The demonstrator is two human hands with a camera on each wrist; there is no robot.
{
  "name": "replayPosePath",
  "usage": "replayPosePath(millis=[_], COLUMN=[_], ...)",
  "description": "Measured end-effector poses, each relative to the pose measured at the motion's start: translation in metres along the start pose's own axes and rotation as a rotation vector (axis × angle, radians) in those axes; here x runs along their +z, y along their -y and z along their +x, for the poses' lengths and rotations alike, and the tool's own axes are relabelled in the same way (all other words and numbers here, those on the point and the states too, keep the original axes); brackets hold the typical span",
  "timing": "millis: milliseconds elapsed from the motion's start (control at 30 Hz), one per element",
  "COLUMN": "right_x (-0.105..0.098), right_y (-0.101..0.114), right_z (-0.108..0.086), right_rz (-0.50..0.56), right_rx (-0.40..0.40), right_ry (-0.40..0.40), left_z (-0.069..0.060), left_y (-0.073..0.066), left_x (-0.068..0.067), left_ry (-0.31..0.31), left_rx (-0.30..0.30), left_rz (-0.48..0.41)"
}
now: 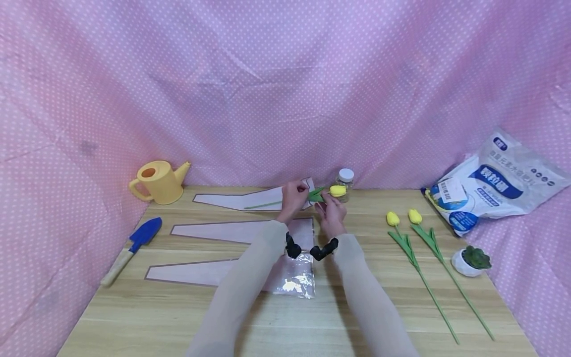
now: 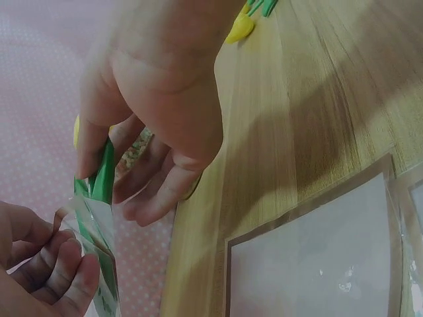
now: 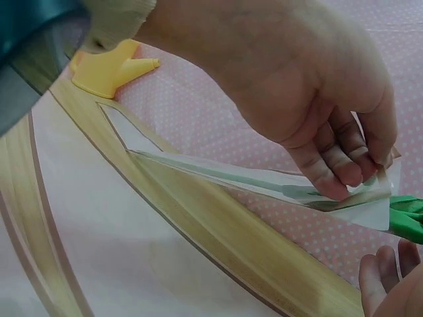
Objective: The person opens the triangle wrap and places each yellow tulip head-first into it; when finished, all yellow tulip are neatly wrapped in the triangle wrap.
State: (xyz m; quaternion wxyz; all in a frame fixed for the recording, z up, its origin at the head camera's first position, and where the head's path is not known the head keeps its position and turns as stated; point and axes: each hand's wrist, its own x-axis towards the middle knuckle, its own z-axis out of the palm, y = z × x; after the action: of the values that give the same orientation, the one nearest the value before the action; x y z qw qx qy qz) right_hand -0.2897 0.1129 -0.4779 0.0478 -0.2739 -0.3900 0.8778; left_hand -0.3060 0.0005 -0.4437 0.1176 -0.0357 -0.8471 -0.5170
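Observation:
Near the back edge, my left hand (image 1: 293,199) pinches the rim of a tapered clear-and-white flower sleeve (image 1: 263,200) with a brown border. A yellow artificial tulip (image 1: 337,191) lies with its green stem inside this sleeve, its head and upper leaves out of the wide end. My right hand (image 1: 332,214) holds the tulip by its green leaves (image 2: 102,173), between thumb and fingers in the left wrist view. In the right wrist view, the left hand (image 3: 324,99) grips the sleeve's mouth, and the right hand (image 3: 395,284) is partly cut off.
Two more sleeves (image 1: 200,230) (image 1: 192,274) lie in front. Two yellow tulips (image 1: 403,243) (image 1: 430,240), a potted succulent (image 1: 470,261) and a fertilizer bag (image 1: 490,183) are on the right. A watering can (image 1: 162,183) and blue trowel (image 1: 142,233) stand left; a white-lidded jar (image 1: 345,175) is behind.

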Motion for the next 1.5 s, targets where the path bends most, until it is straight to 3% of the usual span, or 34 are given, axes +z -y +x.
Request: replayPosePath(millis=[567,700,867,1033,1167,1333,1500], right_x=[0.007,0.006,0.006,0.006,0.005,0.002,0.001], right_y=[-0.008,-0.008,-0.008,-0.007,-0.005,-0.003,-0.001], right_z=[-0.006,-0.006,-0.006,-0.005,-0.003,-0.002,-0.002], right_rz=[0.007,0.017,0.053,0.065,0.092,0.111,0.131], right_rx=[-0.02,-0.02,-0.04,-0.061,-0.073,-0.072,-0.072], right_ry=[0.046,0.055,0.024,-0.006,0.003,-0.002,-0.015], left_z=[-0.002,-0.002,0.002,0.006,0.01,0.016,0.02], left_y=[-0.005,-0.003,0.005,0.013,0.023,0.041,0.059], left_x=[0.005,0.006,0.002,-0.012,-0.029,-0.05,-0.063], left_ry=[0.045,0.086,0.181,0.263,0.306,0.366,0.503], left_rx=[0.036,0.061,0.102,0.127,0.153,0.139,0.137], left_rz=[0.036,0.04,0.011,-0.032,-0.014,0.144,0.299])
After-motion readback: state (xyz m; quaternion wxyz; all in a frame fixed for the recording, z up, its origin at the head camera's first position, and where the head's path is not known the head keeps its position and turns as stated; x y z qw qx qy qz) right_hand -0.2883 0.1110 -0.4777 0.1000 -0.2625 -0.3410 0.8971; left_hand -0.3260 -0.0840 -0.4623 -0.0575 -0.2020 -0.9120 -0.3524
